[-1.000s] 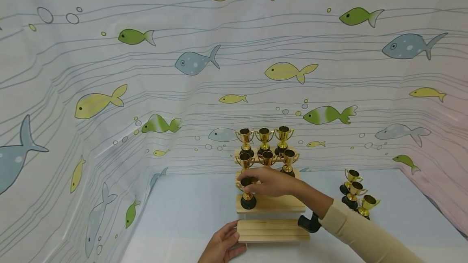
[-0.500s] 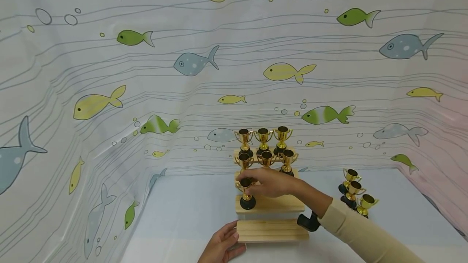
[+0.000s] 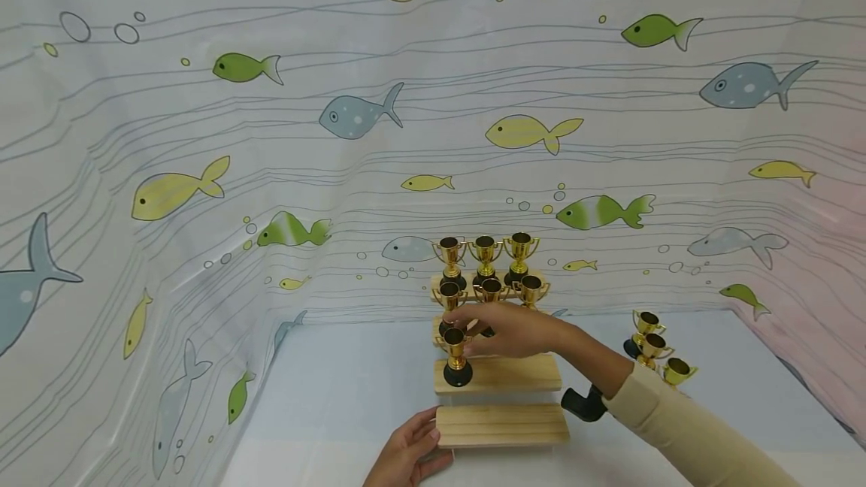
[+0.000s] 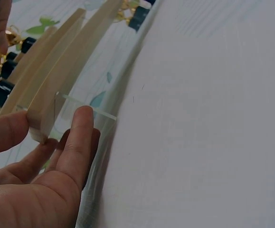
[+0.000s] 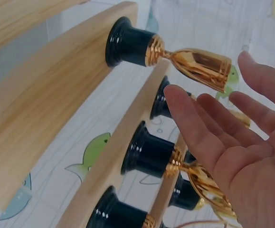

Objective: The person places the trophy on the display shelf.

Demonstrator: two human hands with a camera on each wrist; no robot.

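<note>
My left hand (image 3: 409, 448) holds the left end of the lowest step of a wooden tiered display stand (image 3: 504, 419), thumb on one side and fingers beneath in the left wrist view. My right hand (image 3: 517, 328) is beside a small gold trophy cup (image 3: 456, 359) on a black base, standing upright at the left end of the step above. In the right wrist view its fingers are spread, with a gap between them and the cup (image 5: 201, 69). Behind, the two upper steps carry rows of matching trophies (image 3: 485, 250), partly hidden by my right hand.
Three more trophies (image 3: 653, 348) stand in a slanting line on the pale table (image 3: 338, 389), right of the stand. A black curved object (image 3: 583, 404) shows beside my right wrist. Fish-printed cloth (image 3: 433, 96) rises behind and at the sides.
My right hand has let go of the trophy on the step and moved slightly right, fingers loosening. That trophy stays in place. My left hand keeps its hold on the stand.
</note>
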